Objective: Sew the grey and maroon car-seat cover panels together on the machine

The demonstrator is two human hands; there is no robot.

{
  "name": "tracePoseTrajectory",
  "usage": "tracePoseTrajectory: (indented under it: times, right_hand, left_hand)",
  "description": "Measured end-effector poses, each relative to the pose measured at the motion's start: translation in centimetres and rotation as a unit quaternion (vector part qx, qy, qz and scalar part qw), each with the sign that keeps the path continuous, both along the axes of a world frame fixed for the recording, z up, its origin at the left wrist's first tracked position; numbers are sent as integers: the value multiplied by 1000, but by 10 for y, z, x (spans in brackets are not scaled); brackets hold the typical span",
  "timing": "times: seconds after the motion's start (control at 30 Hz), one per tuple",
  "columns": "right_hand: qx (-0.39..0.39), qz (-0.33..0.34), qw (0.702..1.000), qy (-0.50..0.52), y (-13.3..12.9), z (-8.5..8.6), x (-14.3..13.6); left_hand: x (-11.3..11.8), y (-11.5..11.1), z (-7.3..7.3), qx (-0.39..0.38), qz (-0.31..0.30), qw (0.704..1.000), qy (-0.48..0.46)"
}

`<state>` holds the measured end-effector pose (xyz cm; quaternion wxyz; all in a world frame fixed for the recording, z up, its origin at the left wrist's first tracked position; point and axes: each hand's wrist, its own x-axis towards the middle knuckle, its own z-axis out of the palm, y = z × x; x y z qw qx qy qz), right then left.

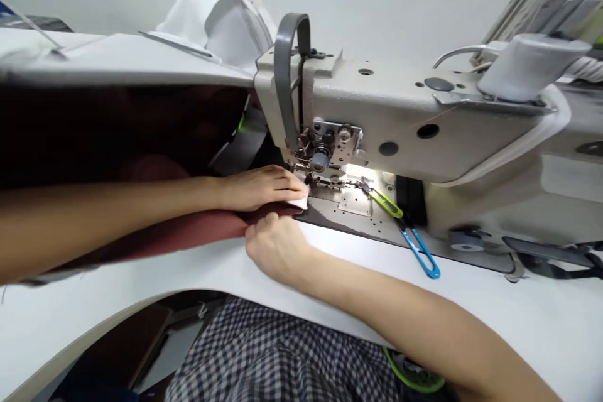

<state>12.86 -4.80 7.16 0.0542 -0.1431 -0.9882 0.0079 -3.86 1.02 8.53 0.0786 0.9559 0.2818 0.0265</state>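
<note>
The dark red cloth (198, 232) runs lengthwise from beyond the left forearm toward the sewing machine (325, 100), its narrow end beneath the left hand (264, 188) and pointing at the needle area. That hand lies flat, fingers together, on the cloth and a small white piece (299, 201) at its fingertips. The right hand (277, 245), nearer the body, is curled at the cloth's near edge; its exact pinch is hidden. Right of both hands, yellow-green snips (386, 202) and blue snips (421, 251) slant toward the white counter's (494, 301) near side.

Dark red fabric (207, 232), loosely bunched on white tabletop (155, 279), small white piece (300, 202) at one end
</note>
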Motion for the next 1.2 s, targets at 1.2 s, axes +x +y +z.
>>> tracePoseTrajectory:
  times: [1.2]
  right_hand:
    - [-216,-146,944,201,50,-26,76]
  left_hand:
    - [-7,-23,-40,94,66,978,-172]
